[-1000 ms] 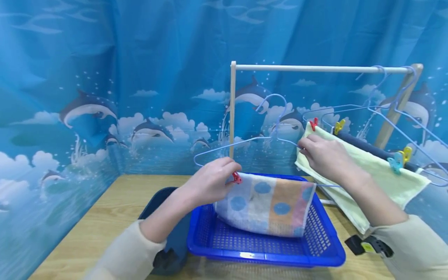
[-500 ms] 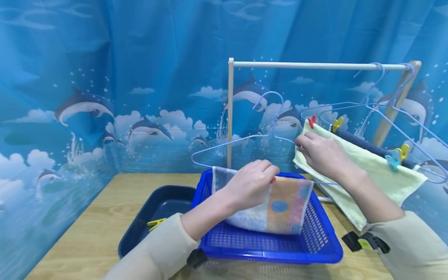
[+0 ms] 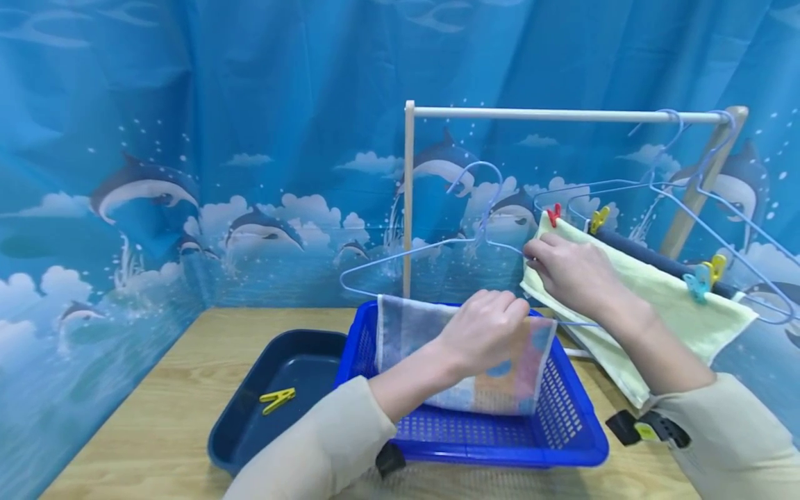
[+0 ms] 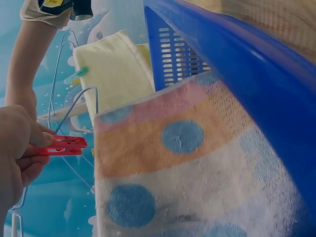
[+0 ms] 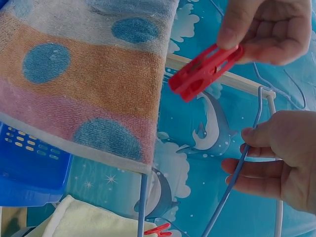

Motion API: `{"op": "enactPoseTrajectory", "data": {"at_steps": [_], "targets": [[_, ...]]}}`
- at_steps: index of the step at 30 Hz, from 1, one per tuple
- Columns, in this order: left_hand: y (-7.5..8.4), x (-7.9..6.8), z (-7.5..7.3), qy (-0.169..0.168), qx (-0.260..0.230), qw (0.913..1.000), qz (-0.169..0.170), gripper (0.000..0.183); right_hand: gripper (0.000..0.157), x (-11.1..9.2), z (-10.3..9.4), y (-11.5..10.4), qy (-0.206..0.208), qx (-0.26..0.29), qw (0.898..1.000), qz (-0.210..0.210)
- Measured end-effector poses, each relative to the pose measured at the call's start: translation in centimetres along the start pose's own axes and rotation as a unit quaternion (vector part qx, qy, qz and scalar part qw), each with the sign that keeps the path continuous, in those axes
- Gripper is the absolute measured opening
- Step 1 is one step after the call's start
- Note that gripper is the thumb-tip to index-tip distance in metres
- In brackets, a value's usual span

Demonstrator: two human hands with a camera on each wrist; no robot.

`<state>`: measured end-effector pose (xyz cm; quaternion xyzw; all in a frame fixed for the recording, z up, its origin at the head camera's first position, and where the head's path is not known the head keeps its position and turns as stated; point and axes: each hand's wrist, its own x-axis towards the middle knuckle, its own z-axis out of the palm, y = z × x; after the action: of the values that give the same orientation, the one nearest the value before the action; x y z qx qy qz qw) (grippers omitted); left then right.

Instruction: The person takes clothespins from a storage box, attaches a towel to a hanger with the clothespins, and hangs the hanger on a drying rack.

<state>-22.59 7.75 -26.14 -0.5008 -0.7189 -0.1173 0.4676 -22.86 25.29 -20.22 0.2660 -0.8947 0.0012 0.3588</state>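
My right hand [image 3: 571, 274] grips the sloping wire of a blue hanger [image 3: 431, 246], seen close up in the right wrist view. A striped towel [image 4: 182, 163] with blue dots is draped over the hanger's bottom bar, above a blue plastic basket [image 3: 519, 455]. Between thumb and fingers of my left hand [image 3: 484, 330] is a red clothespin [image 5: 205, 71]. In both wrist views the clothespin is apart from the towel, pointing at its upper edge. In the head view my left hand covers the clothespin and part of the towel.
Left of the basket sits a dark blue tray [image 3: 219, 423] holding a yellow clothespin [image 3: 277, 399]. Behind stands a rack [image 3: 537, 113], with hangers at its right end carrying a pale yellow towel [image 3: 662, 305] and a dark rolled cloth [image 3: 650, 257], held by clothespins. A dolphin-print curtain backs the table.
My left hand has moved right along the towel's upper edge with the red clothespin, uncovering the tray and the yellow clothespin. My right hand keeps its hold on the hanger.
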Motion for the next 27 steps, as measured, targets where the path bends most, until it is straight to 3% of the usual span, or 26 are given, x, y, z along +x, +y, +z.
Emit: {"op": "enactPoseTrajectory", "data": {"at_steps": [3, 13, 20, 27], "targets": [[0.2, 0.4, 0.5, 0.008, 0.005, 1.0000, -0.002, 0.024, 0.009, 0.1, 0.0, 0.0, 0.006, 0.001, 1.000, -0.003], [0.6, 0.8, 2.0, -0.039, 0.024, 0.9988, -0.018, 0.022, 0.007, 0.2, 0.0, -0.2, -0.010, 0.005, 1.000, 0.008], [1.0, 0.8, 2.8, -0.034, 0.054, 0.9976, -0.028, 0.021, 0.005, 0.0, 0.1, 0.0, 0.000, 0.008, 1.000, 0.002], [1.1, 1.7, 3.0, -0.103, 0.061, 0.9915, -0.050, 0.018, 0.006, -0.1, 0.0, 0.2, -0.004, 0.020, 1.000, 0.006]]}}
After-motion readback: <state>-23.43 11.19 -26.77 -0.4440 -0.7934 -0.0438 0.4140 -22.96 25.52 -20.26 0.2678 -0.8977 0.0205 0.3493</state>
